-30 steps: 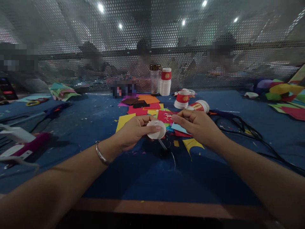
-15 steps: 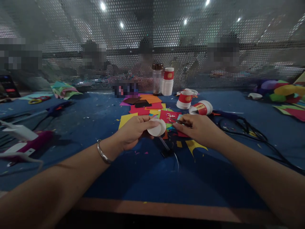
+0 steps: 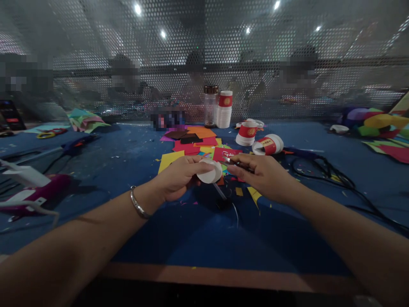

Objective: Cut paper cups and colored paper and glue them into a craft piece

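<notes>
While the left hand (image 3: 177,175) and the right hand (image 3: 266,174) face each other: a narrow gap is between them, over the blue table (image 3: 198,247).
Left hand: its thumb and fingers are clamped on a white round piece (image 3: 206,176), with the thumb lying across it; on the wrist is a silver bracelet (image 3: 137,202).
White round piece: it is held above the table, tilted, and shows its flat side.
Right hand: its thumb and fingers are pressed together on a slim tool (image 3: 227,162), whose exact kind I cannot tell; the tip points to the piece, but whether it touches, I cannot tell.
Below the piece: a clear stick (image 3: 219,190) goes down to a black object (image 3: 223,204).
Behind the hands: coloured paper sheets (image 3: 202,132) lie overlapped.
Cups: a tall stack (image 3: 224,116) stands beside a clear jar (image 3: 210,111); nearer, a red-and-white cup (image 3: 270,145) lies on its side.
Right side: a black cable (image 3: 335,169) lies in loops.
</notes>
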### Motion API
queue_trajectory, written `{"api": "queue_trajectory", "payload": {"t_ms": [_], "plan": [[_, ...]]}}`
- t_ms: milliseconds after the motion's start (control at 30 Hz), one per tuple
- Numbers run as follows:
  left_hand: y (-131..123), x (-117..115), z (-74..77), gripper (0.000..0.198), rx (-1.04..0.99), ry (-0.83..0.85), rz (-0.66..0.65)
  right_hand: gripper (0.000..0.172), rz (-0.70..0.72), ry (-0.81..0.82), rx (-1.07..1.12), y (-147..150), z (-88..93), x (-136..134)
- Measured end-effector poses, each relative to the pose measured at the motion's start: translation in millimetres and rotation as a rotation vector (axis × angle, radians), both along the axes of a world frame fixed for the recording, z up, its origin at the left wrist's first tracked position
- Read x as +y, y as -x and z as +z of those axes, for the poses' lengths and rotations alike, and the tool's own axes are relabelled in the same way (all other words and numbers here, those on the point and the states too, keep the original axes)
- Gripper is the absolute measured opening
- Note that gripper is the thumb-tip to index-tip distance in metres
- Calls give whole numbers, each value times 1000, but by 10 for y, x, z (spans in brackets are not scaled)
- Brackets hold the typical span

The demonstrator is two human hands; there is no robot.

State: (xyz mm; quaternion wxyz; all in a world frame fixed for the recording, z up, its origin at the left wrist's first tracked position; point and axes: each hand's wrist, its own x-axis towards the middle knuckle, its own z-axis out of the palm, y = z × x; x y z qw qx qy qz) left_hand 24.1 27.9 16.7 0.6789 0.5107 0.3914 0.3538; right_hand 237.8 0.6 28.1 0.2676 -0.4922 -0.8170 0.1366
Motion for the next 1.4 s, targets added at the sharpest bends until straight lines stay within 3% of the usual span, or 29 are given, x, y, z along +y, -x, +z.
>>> {"api": "queue_trajectory", "payload": {"t_ms": [467,733,1100,1300,1400], "plan": [[-17,-36,54,10,78,15,-38,39,79,32,-18,-18,22,-13],[7,-23,4,19,88,-15,-80,38,95,61,-21,-20,5,-25],[8,-22,7,21,66,-47,-126,37,56,-21,-29,-29,21,-30],[101,77,41,28,173,-244,-1,35,-88,15,-207,-82,91,48],[193,114,108,22,376,-371,-79,32,-102,83,-330,-75,93,61]]}}
